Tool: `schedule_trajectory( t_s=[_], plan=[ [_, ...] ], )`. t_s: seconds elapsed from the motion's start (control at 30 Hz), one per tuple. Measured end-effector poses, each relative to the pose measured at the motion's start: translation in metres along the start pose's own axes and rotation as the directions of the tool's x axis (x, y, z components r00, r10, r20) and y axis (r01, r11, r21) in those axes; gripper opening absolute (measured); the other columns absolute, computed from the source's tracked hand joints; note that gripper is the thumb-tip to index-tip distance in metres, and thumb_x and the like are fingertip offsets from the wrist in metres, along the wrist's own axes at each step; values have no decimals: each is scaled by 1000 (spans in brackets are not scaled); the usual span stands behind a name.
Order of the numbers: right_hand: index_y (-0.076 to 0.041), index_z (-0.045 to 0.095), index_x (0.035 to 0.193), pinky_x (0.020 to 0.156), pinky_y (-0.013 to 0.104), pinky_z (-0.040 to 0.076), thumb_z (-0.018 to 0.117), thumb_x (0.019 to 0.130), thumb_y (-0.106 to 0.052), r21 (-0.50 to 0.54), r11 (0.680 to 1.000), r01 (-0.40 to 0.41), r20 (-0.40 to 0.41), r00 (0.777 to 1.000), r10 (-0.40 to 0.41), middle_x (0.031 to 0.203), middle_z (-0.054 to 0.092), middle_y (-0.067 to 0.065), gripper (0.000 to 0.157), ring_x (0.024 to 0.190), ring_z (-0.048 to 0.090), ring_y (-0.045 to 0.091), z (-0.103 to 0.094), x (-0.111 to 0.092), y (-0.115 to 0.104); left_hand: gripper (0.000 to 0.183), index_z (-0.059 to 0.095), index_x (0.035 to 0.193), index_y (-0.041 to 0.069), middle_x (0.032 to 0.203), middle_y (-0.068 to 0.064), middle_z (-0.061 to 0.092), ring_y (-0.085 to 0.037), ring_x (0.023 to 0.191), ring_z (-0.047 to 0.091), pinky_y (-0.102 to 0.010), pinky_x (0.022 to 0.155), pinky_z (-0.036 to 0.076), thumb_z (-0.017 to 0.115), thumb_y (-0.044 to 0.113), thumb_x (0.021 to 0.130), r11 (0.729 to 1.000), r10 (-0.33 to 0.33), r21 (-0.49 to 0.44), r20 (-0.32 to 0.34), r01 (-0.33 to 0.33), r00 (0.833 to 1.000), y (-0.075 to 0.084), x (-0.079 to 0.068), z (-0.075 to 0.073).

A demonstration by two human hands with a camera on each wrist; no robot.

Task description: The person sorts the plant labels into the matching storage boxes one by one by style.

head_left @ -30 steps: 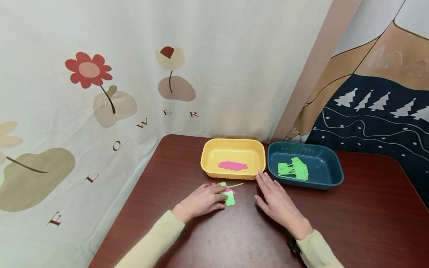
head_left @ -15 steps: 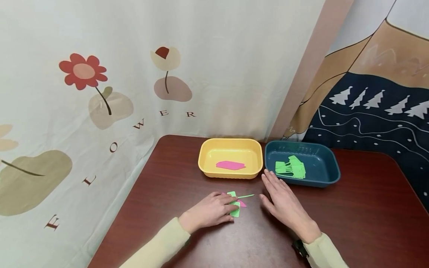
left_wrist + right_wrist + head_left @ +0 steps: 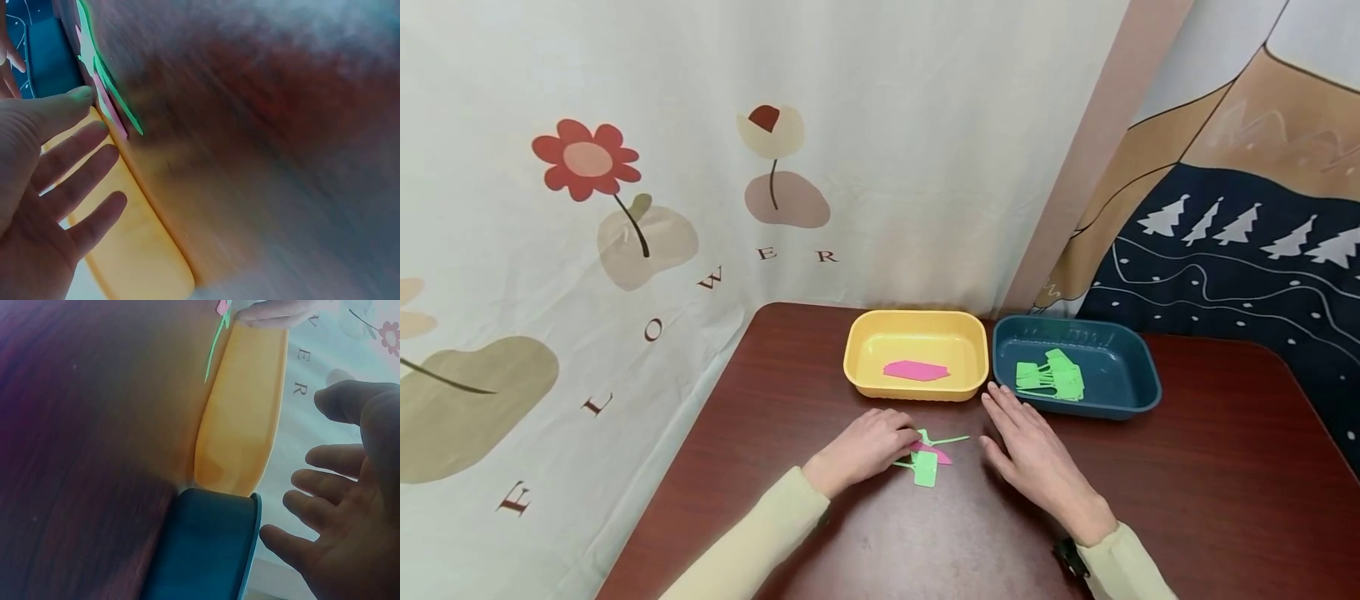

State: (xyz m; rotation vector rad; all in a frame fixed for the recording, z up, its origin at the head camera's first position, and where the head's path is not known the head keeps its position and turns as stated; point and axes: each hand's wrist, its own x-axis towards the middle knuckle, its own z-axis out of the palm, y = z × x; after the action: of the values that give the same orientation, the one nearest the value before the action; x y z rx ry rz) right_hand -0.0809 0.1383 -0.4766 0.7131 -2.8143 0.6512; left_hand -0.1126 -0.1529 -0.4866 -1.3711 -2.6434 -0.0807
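In the head view, my left hand (image 3: 865,446) is over a small pile on the table, its fingers bent down at the near pieces. The pile has flat green tags (image 3: 926,469) with square heads and thin stems, and a flat pink tag (image 3: 934,453) with a pointed end. In the left wrist view the thumb tip lies right at the edge of the green and pink tags; the index finger is hidden, so I cannot tell whether it pinches one. My right hand (image 3: 1037,458) holds nothing, fingers straight, fingertips close to the front of the two bins.
A yellow bin (image 3: 859,377) containing flat pink pieces (image 3: 916,370) stands at the back of the brown table (image 3: 1210,500). Right beside it is a dark blue bin (image 3: 1138,375) with several green tags (image 3: 1063,375). A printed curtain (image 3: 925,167) hangs behind the table.
The pile has shifted right and toward me in the view under the left hand. Since half a second ago, the left fingers have drawn back and bent, uncovering more of the tags. The right hand stays nearly still.
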Motion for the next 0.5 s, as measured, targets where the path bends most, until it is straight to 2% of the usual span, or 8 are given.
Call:
schedule_trajectory(
  t_s=[0.17, 0.37, 0.5],
  plan=[
    [2, 50, 150, 116, 59, 35, 73, 97, -25, -8, 1000, 6, -10, 1000, -6, 158, 46, 17, 64, 150, 37, 34, 4, 3, -1, 9, 80, 101, 22, 98, 5, 65, -14, 87, 63, -28, 78, 53, 79, 26, 93, 1000, -21, 12, 59, 21, 998, -1, 3, 1],
    [2, 49, 151, 117, 58, 34, 71, 98, -27, -3, 1000, 19, 1, 1000, -19, 160, 42, 18, 65, 151, 35, 35, 10, 9, -4, 4, 79, 93, 20, 85, 6, 58, -13, 76, 60, -26, 70, 51, 81, 23, 92, 999, -29, -13, 74, 30, 997, -2, 6, -1],
    [2, 49, 151, 117, 58, 34, 70, 99, -28, -4, 999, 35, -3, 999, -35, 161, 41, 18, 65, 151, 35, 35, 13, 14, -6, 6, 76, 90, 19, 83, 6, 57, -12, 76, 61, -25, 69, 51, 82, 22, 91, 999, -30, -26, 83, 33, 996, -3, 7, -1]
  ],
)
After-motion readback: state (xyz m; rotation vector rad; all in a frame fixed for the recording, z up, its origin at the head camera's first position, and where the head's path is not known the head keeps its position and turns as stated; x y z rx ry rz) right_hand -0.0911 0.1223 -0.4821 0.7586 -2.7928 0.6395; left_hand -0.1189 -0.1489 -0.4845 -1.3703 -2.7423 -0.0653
